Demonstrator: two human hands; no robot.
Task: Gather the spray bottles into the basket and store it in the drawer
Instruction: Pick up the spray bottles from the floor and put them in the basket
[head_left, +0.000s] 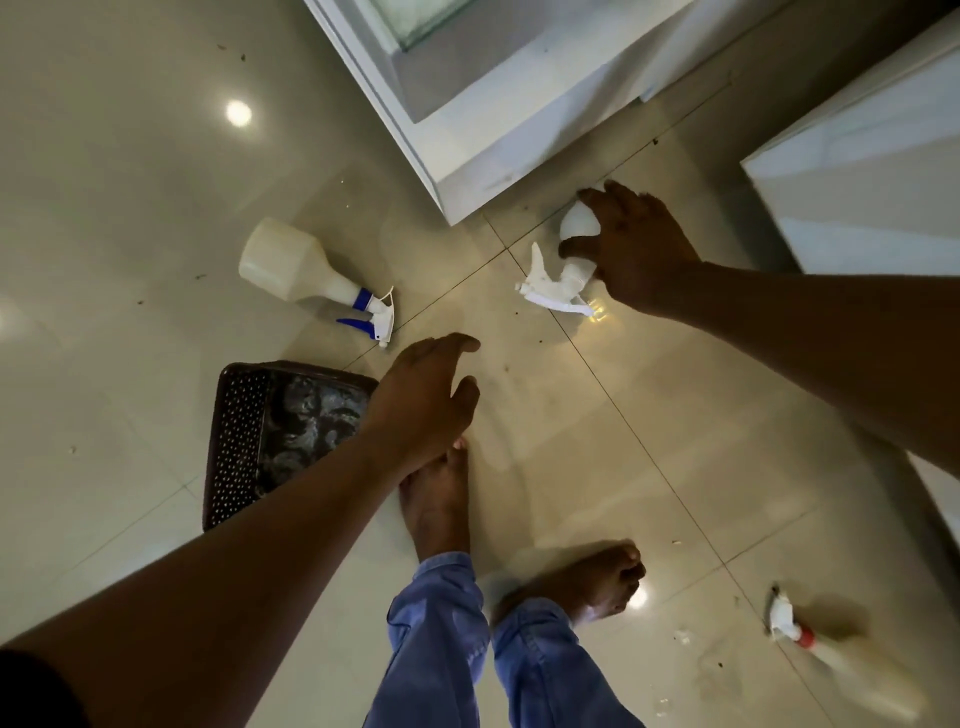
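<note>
Spray bottles: three lie on the tiled floor, none yet in the basket.
All-white bottle (574, 244): on its side at the foot of the white cabinet corner (457, 192), trigger head pointing toward the person.
Blue-trigger bottle (306, 275): on its side just beyond the basket's far edge, untouched.
Red-collared bottle (810, 639): on the floor at lower right, well apart from the others and blurred.
Basket (239, 441): dark, perforated, standing on the floor at left; the visible part of its inside shows no bottle, though the left forearm hides some of it.
Right hand (634, 249): fingers wrapped over the body of the all-white bottle, thumb on its near side; whether the bottle has left the floor cannot be told.
Left hand (426, 395): fingers spread and loosely curved, holding nothing, hovering above the floor beside the basket's right edge.
Feet: bare, on the floor between basket and red-collared bottle.
Drawer: not identifiable; only white cabinet fronts show.
Progress: judged at the very beginning, with the first bottle just being taken.
Remaining: all three bottles into the basket, then the basket into the drawer.
</note>
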